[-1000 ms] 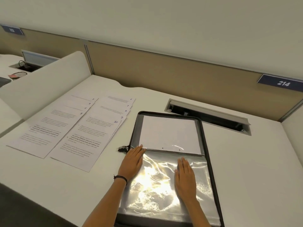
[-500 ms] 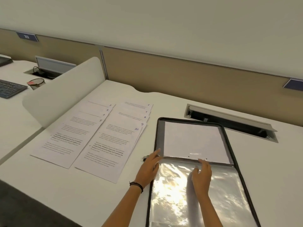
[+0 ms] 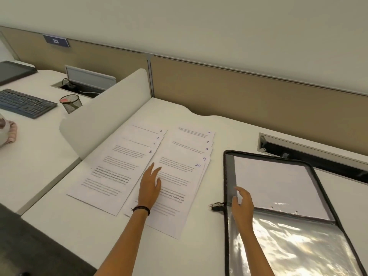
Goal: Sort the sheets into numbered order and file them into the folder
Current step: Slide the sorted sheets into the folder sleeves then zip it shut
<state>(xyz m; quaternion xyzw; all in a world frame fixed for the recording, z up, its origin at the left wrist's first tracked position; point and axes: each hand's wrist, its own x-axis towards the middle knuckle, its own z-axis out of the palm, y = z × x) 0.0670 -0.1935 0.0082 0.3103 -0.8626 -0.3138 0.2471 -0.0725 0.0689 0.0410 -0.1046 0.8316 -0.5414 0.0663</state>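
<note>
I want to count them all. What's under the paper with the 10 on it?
Under sheet 10, sheet 9, sheet 8, sheet 7 and sheet 6 peek out; only their top strips show. The rest is covered.

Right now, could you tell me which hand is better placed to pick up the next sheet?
Left: the left hand is over the numbered sheets, while the right hand hovers over the folder.

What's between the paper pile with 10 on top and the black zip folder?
Only a bare strip of white desk, plus a small metal zipper pull poking out from the black zip folder, in the head view.
</note>
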